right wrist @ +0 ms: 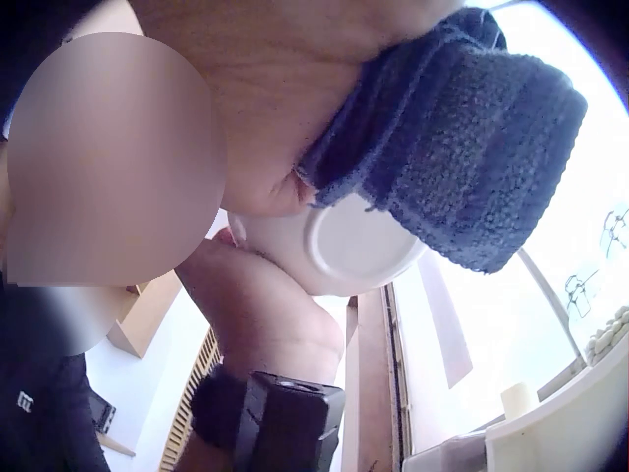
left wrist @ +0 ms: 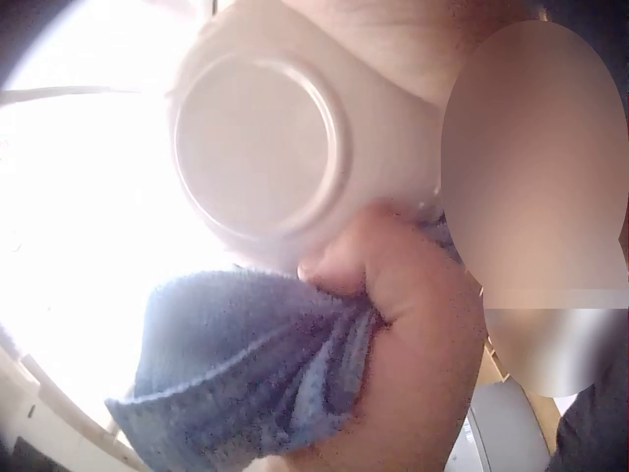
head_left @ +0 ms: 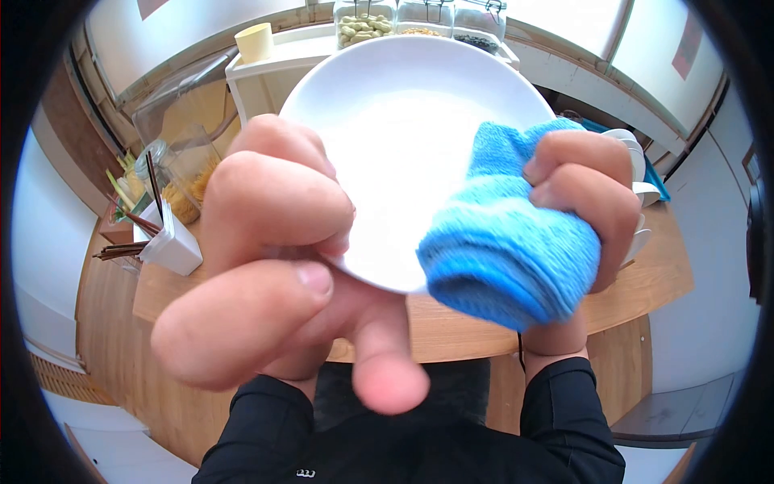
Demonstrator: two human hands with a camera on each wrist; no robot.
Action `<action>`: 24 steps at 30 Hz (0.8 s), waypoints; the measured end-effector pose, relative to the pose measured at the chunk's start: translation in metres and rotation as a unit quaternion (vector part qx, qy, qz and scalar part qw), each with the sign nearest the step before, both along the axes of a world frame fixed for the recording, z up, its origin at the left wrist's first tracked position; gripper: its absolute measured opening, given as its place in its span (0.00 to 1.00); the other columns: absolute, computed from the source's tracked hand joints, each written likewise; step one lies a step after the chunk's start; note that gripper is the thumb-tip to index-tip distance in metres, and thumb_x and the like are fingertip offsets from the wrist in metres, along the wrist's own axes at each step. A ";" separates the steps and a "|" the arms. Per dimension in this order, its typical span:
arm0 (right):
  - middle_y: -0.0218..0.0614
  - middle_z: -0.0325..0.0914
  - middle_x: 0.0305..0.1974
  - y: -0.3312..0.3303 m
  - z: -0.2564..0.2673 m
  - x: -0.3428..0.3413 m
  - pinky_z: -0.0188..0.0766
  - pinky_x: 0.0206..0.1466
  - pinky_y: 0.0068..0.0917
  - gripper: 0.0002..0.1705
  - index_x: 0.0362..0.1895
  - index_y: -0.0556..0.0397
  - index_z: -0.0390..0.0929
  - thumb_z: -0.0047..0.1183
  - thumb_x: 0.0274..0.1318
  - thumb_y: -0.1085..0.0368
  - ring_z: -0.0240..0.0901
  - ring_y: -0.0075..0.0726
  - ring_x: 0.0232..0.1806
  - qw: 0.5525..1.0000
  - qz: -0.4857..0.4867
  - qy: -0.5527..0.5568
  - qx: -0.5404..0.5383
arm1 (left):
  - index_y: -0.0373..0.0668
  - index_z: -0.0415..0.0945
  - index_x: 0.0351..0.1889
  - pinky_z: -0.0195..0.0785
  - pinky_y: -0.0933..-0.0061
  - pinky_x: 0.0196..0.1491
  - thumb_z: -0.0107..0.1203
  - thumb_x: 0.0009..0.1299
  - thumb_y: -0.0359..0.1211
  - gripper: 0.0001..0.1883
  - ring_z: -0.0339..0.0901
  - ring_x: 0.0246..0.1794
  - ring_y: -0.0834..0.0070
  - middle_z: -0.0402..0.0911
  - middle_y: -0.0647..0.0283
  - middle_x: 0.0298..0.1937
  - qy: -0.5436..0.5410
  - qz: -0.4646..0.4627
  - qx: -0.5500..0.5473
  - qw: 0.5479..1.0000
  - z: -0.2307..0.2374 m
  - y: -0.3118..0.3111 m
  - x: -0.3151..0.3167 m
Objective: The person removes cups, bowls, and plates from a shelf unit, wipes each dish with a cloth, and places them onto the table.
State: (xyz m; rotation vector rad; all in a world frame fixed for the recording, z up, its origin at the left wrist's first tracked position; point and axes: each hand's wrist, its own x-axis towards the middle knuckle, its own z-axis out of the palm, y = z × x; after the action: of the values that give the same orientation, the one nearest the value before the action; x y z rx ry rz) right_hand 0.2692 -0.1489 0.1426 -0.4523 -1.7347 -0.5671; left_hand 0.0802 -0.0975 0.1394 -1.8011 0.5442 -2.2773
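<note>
A round white plate (head_left: 395, 153) is raised above the table, its smooth inner face toward the head camera. My left hand (head_left: 266, 234) grips its left rim, with the fingers curled and the thumb pointing down below. On the right, my right hand (head_left: 592, 194) clutches a folded blue towel (head_left: 516, 242), which overlaps the plate's right side. In the left wrist view the plate's underside (left wrist: 256, 147) shows a raised foot ring, and the bunched towel (left wrist: 246, 364) hangs beside it. The right wrist view shows the towel (right wrist: 482, 147) in front of part of the plate (right wrist: 344, 246).
Below lies a wooden table (head_left: 459, 331). A white shelf (head_left: 298, 56) at the back bears glass jars (head_left: 364, 22) and a pale yellow cup (head_left: 255, 42). Chopsticks stand in a white holder (head_left: 173, 242) at left. White dishes (head_left: 637, 161) stand behind my right hand.
</note>
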 end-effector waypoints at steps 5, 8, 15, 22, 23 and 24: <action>0.41 0.85 0.42 -0.002 -0.003 0.003 0.77 0.46 0.35 0.12 0.33 0.50 0.84 0.72 0.43 0.65 0.80 0.41 0.42 0.997 0.042 -0.002 -0.059 | 0.47 0.66 0.34 0.55 0.61 0.37 0.43 0.81 0.71 0.35 0.58 0.28 0.72 0.67 0.65 0.28 0.073 0.149 -0.071 0.984 0.000 -0.013 -0.021; 0.46 0.84 0.40 0.036 -0.006 0.002 0.79 0.41 0.32 0.19 0.47 0.56 0.79 0.73 0.60 0.61 0.81 0.37 0.38 0.974 0.220 -0.026 -0.057 | 0.48 0.66 0.31 0.53 0.61 0.38 0.47 0.81 0.61 0.28 0.57 0.28 0.73 0.67 0.66 0.28 0.101 0.123 -0.148 0.976 0.009 -0.031 -0.034; 0.42 0.79 0.42 0.055 -0.041 -0.020 0.79 0.48 0.30 0.26 0.46 0.53 0.75 0.72 0.66 0.47 0.74 0.29 0.39 0.913 0.377 0.065 -0.145 | 0.51 0.69 0.29 0.56 0.64 0.44 0.50 0.76 0.57 0.23 0.61 0.30 0.77 0.67 0.67 0.27 0.190 -0.212 -0.218 0.933 0.018 -0.006 -0.061; 0.39 0.76 0.43 0.040 -0.039 -0.025 0.75 0.49 0.28 0.25 0.45 0.50 0.73 0.72 0.64 0.47 0.71 0.29 0.39 0.848 0.461 0.082 -0.247 | 0.51 0.69 0.27 0.65 0.69 0.45 0.47 0.82 0.48 0.20 0.67 0.29 0.77 0.69 0.71 0.25 0.262 -0.627 -0.195 0.707 0.003 0.043 -0.017; 0.38 0.76 0.43 0.040 -0.039 -0.023 0.75 0.49 0.28 0.25 0.45 0.49 0.73 0.75 0.61 0.50 0.71 0.29 0.39 0.841 0.464 0.080 -0.265 | 0.50 0.68 0.28 0.64 0.67 0.46 0.43 0.83 0.49 0.21 0.65 0.30 0.75 0.68 0.69 0.26 0.256 -0.686 -0.203 0.650 -0.005 0.045 -0.005; 0.37 0.76 0.43 0.041 -0.038 -0.019 0.74 0.49 0.27 0.26 0.44 0.48 0.73 0.77 0.59 0.52 0.70 0.28 0.39 0.834 0.466 0.077 -0.285 | 0.49 0.68 0.29 0.63 0.64 0.46 0.39 0.84 0.49 0.22 0.64 0.31 0.73 0.66 0.68 0.26 0.247 -0.741 -0.209 0.588 -0.010 0.046 0.003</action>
State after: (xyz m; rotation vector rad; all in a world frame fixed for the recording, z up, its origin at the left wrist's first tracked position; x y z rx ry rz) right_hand 0.2500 -0.1078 0.1051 -0.0037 -1.7003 0.6900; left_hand 0.0828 -0.0518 0.1298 -2.7523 2.6891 -2.6165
